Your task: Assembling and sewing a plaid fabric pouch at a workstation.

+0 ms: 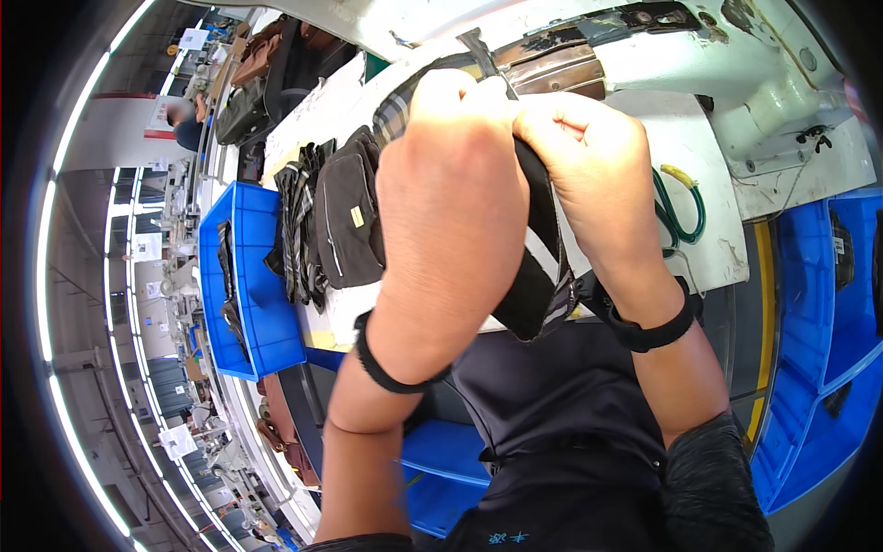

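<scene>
Nearly closed, both hands (pixel 455 189) (pixel 607 175) pinch black fabric (pixel 526 299).

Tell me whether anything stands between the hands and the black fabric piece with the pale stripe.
Nothing visible does: the left hand and right hand meet at the upper end of the black fabric piece. The dark pouch lies left of them, not between.

Dark bag (pixel 343 241): blocks left.
Blue bin (pixel 269 317): obstacle farther left.
White machine (pixel 676 74): bars far side.
Desk (pixel 724 221): open right, except green loop (pixel 704 216).
</scene>
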`<state>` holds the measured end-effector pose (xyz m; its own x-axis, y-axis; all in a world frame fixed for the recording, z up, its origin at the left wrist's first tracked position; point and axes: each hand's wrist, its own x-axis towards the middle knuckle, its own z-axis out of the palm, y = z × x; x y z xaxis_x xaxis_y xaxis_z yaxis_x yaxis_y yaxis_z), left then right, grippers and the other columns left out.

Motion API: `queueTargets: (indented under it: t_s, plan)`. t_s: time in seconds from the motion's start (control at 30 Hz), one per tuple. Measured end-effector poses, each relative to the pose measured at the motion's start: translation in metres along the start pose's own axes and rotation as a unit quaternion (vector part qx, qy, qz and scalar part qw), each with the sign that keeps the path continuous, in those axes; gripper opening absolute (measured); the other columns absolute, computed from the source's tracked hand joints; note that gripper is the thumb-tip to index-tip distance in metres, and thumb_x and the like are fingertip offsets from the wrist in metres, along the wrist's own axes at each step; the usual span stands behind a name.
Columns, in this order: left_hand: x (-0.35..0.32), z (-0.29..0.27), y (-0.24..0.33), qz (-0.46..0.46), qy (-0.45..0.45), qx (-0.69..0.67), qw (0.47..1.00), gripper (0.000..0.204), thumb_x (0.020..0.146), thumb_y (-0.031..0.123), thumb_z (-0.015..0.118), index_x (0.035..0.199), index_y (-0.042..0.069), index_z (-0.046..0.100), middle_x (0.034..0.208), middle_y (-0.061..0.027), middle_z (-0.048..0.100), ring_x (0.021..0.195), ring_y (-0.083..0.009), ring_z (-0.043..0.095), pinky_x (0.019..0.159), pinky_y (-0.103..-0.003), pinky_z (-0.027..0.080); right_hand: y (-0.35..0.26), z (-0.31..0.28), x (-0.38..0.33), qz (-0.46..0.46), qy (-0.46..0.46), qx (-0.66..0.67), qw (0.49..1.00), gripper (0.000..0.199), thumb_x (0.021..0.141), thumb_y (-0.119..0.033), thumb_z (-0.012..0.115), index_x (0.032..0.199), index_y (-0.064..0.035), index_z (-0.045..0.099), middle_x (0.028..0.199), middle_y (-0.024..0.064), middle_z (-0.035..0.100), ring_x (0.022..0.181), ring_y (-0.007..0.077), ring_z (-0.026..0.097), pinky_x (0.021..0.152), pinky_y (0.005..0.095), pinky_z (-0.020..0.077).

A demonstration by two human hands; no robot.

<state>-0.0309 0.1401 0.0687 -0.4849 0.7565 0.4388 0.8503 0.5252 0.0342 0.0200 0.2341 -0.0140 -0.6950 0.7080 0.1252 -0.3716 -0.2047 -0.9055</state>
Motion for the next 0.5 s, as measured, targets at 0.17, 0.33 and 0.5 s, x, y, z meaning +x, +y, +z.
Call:
queueTargets:
  t_s: [0.17,0.33,0.5]
  plan:
    - [-0.01,-0.001,0.018,-0.016,-0.001,0.011,1.0,0.013,0.098,0.005,0.059,0.101,-0.004,0.069,0.093,-0.0229,0.066,0.092,-0.0437,0.066,0.082,-0.048,0.054,-0.004,-0.009,0.001,-0.019,-0.038,0.008,0.999,0.017,0.095,-0.007,0.069,0.102,0.0084,0.075,0.087,0.0071,0.077,0.077,0.0062,0.064,0.072,0.0241,0.0527]
    - [-0.022,-0.004,0.036,-0.05,-0.011,-0.013,0.999,0.016,0.098,0.002,0.057,0.109,-0.004,0.068,0.103,-0.0227,0.068,0.097,-0.043,0.065,0.085,-0.049,0.053,-0.01,-0.022,0.003,0.03,-0.117,0.048,0.992,0.013,0.096,-0.006,0.064,0.092,0.0044,0.071,0.08,0.001,0.069,0.07,0.0056,0.056,0.065,0.0246,0.0471]
    - [-0.042,0.006,0.027,-0.054,0.016,-0.096,0.994,0.027,0.094,-0.001,0.061,0.12,-0.005,0.065,0.111,-0.0218,0.064,0.093,-0.0403,0.068,0.08,-0.045,0.055,-0.01,-0.026,-0.017,0.052,-0.108,-0.008,0.993,0.022,0.092,-0.008,0.067,0.11,0.0026,0.074,0.073,-0.0041,0.061,0.067,0.0017,0.047,0.063,0.0211,0.0406]
